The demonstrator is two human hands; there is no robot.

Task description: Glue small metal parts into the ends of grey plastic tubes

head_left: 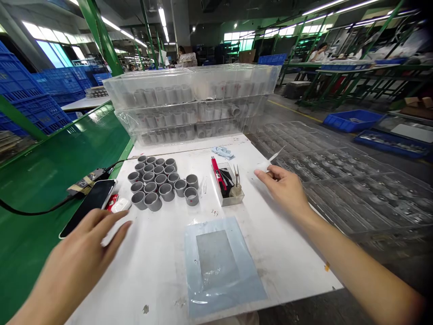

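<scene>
My left hand [93, 237] hovers flat over the white table [162, 253] with its fingers stretched out, empty, just below a black phone [89, 205]. My right hand [284, 185] is pinched on a thin white strip [272, 160] to the right of a small clear box [228, 183] holding a red tool and tweezers. A cluster of several grey cylindrical caps [160, 180] stands between the phone and the box. A blue-tinted plastic sheet with a grey rectangle [219, 262] lies near the table's front edge.
Stacked clear trays of grey parts [192, 101] fill the back of the table. Clear blister trays [338, 180] spread out on the right. A green conveyor surface [54, 171] with a black cable runs along the left. Blue crates stand far left; people work at distant benches.
</scene>
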